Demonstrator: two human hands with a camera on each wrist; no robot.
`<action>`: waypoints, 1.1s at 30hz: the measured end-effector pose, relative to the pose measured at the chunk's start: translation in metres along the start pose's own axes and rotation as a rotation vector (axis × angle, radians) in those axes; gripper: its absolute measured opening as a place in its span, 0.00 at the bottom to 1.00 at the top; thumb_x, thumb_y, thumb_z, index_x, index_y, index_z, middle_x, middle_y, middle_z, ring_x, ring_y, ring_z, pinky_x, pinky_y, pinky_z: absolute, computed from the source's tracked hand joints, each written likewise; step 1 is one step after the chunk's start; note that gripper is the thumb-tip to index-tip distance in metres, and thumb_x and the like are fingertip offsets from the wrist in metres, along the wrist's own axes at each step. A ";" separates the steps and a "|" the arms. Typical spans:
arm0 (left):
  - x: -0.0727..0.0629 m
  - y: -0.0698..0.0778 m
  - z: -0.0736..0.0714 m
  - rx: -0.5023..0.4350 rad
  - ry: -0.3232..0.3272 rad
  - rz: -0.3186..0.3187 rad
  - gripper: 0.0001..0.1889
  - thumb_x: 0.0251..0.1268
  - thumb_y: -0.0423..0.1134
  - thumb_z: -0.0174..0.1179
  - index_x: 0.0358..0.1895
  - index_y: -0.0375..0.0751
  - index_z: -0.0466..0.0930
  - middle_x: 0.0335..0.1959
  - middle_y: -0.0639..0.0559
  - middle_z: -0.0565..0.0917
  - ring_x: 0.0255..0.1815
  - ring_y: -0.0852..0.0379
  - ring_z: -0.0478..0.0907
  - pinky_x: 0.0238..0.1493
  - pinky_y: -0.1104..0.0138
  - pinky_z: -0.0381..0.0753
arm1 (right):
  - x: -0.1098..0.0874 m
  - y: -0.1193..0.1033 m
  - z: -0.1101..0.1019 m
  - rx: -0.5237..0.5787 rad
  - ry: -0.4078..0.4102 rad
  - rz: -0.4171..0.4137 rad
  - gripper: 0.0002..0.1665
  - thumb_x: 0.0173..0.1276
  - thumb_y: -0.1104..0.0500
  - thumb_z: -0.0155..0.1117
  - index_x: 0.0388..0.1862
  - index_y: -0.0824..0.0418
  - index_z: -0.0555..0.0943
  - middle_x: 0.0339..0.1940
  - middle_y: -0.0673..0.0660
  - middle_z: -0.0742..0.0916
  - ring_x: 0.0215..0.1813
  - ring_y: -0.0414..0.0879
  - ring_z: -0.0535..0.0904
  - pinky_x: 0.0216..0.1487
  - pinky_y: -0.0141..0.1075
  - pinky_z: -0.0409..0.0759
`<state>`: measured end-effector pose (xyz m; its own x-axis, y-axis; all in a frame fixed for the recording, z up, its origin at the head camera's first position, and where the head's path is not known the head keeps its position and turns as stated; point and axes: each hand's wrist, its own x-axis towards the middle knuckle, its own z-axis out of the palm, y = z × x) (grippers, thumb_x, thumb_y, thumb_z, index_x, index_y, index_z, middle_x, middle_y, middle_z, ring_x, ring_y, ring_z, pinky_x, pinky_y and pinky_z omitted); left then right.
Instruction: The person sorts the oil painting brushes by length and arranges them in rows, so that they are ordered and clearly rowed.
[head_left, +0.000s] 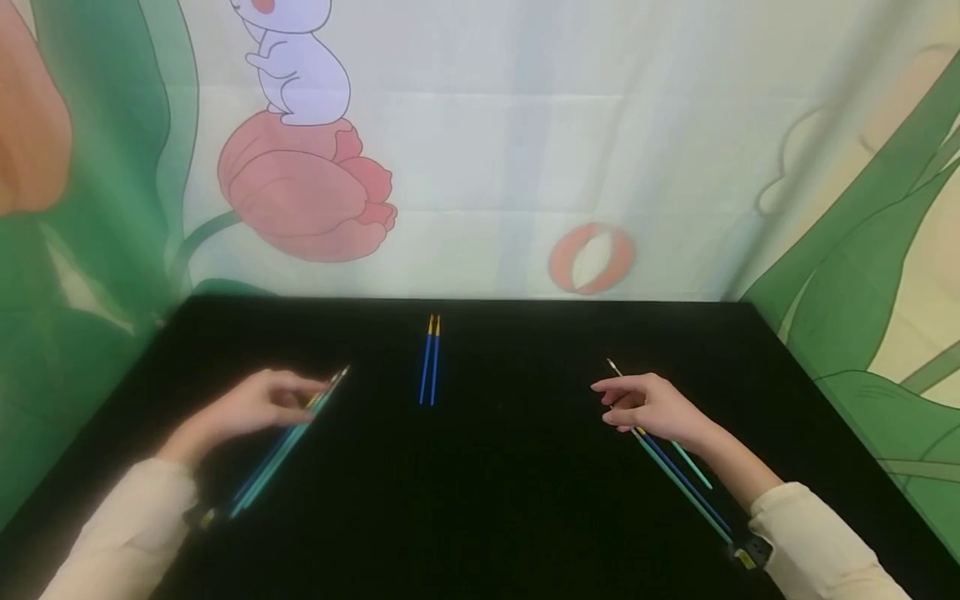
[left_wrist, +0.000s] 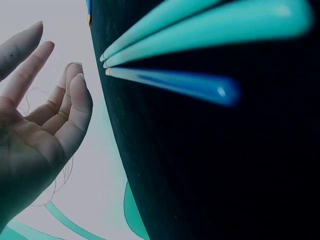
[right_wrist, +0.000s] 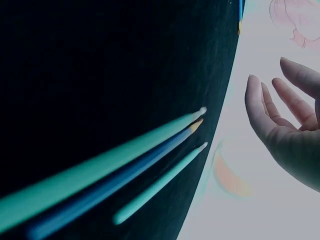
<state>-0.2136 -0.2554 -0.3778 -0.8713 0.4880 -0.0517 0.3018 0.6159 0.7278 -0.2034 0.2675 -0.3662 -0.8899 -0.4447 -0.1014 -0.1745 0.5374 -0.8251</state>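
Observation:
My left hand (head_left: 258,408) is over a small group of paintbrushes at the left: two teal brushes (head_left: 279,465) and a blue brush (head_left: 260,471). The left wrist view shows its fingers (left_wrist: 75,107) loosely bent, apart from the teal handles (left_wrist: 215,37) and the blue handle (left_wrist: 185,85). At the right, my right hand (head_left: 648,408) hovers by a similar group: a long teal brush (head_left: 681,486), a blue brush (head_left: 693,490) and another teal brush (head_left: 692,465). Its relaxed fingers (right_wrist: 257,105) hold nothing in the right wrist view. The hands partly cover the brushes' upper ends.
Two blue brushes (head_left: 426,367) with yellow-gold upper parts lie side by side near the back middle of the black table (head_left: 495,500). Behind the table hangs a pale curtain (head_left: 465,167) printed with flowers and a white animal. Dark wrist devices (head_left: 752,552) sit at the sleeves.

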 end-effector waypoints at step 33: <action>-0.016 -0.008 0.009 0.021 -0.018 -0.137 0.30 0.39 0.29 0.67 0.54 0.38 0.75 0.49 0.37 0.69 0.43 0.43 0.74 0.35 0.61 0.81 | -0.034 0.037 -0.012 -0.041 0.016 0.054 0.27 0.58 0.65 0.63 0.56 0.71 0.71 0.40 0.64 0.78 0.35 0.47 0.79 0.34 0.36 0.81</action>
<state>-0.1986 -0.2626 -0.3891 -0.8978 0.4096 -0.1616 0.1892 0.6903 0.6983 -0.1852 0.3112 -0.3867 -0.9053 -0.4023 -0.1361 -0.1425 0.5896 -0.7950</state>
